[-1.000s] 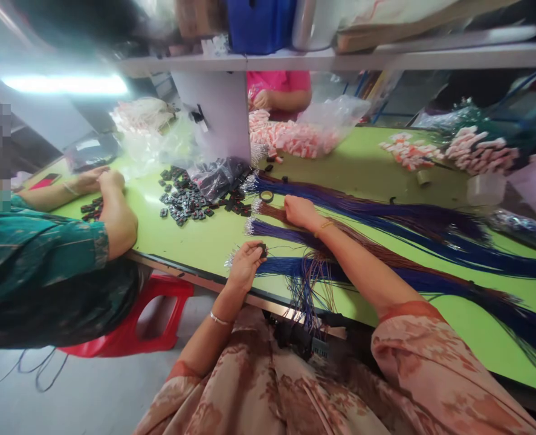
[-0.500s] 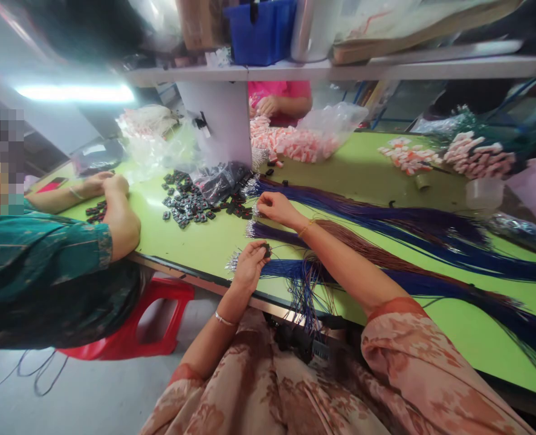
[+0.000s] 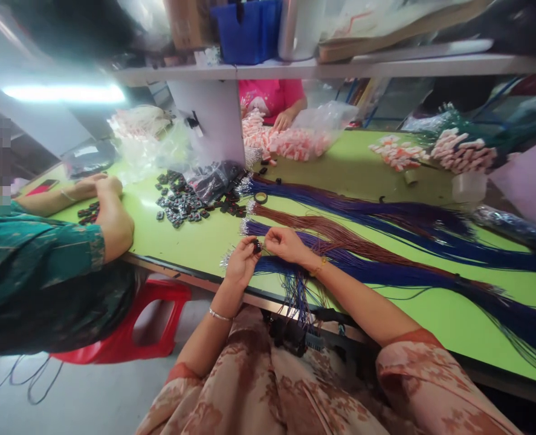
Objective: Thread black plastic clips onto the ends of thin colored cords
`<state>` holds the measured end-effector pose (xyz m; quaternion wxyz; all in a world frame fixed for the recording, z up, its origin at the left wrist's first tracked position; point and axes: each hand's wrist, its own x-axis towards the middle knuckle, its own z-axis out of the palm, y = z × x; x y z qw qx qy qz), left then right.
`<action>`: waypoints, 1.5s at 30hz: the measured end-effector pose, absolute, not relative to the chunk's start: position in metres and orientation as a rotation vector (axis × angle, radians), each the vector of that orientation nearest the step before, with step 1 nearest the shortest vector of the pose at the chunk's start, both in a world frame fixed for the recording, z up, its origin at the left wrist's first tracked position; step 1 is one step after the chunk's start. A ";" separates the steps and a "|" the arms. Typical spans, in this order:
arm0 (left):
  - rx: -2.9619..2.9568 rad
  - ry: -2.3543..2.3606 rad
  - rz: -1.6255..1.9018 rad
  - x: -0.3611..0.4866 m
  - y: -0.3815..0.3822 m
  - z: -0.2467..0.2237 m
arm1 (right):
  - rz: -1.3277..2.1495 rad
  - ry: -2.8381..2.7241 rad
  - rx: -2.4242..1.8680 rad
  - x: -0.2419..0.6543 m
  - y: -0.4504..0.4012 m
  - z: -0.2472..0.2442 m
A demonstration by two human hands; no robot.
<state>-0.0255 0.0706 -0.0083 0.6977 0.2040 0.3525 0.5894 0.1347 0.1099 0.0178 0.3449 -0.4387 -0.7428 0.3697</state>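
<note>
My left hand [image 3: 242, 261] is closed, pinching a small black connector housing [image 3: 257, 246] in its fingertips. Close on its right, my right hand [image 3: 286, 244] is pinched on what looks like a thin wire, held up against the housing; its tip is too small to make out. Beneath and beyond my hands lie bundles of brown wires [image 3: 295, 219] and blue wires [image 3: 394, 277], with silvery crimped ends towards the left. Some loose blue wires [image 3: 296, 293] hang over the table's front edge. A pile of black connector housings [image 3: 181, 202] lies further left.
A roll of tape [image 3: 261, 202] sits beyond the brown wires. Pink-and-white connectors [image 3: 299, 145] are heaped at the back, before a co-worker in pink. Another co-worker's arm [image 3: 113, 220] rests on the table at left, near a red stool [image 3: 168, 326]. A shelf [image 3: 286, 70] spans above.
My right hand has come down and towards me from the wire ends to the connector housing in my left hand. The roll of tape and brown wire ends are now uncovered.
</note>
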 end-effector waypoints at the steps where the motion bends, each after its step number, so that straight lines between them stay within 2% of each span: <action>1: 0.463 0.787 1.317 -0.025 0.071 -0.008 | 0.955 -1.932 -1.144 0.135 0.109 0.016; 11: 0.502 0.829 1.332 -0.023 0.068 -0.006 | 0.806 -2.017 -1.267 0.132 0.107 0.016; 17: 0.643 0.901 1.374 -0.018 0.064 -0.008 | 0.946 -1.990 -1.219 0.134 0.110 0.014; 24: 0.702 0.970 1.335 -0.017 0.065 -0.008 | 0.937 -1.991 -1.120 0.136 0.113 0.004; 31: 0.671 0.972 1.362 -0.017 0.065 -0.009 | 1.120 -1.961 -1.171 0.137 0.121 0.007; 38: 0.678 0.942 1.353 -0.015 0.065 -0.010 | 1.070 -1.980 -1.196 0.135 0.116 0.009; 45: 0.703 1.002 1.382 -0.012 0.067 -0.013 | 0.772 -2.149 -1.175 0.139 0.111 0.016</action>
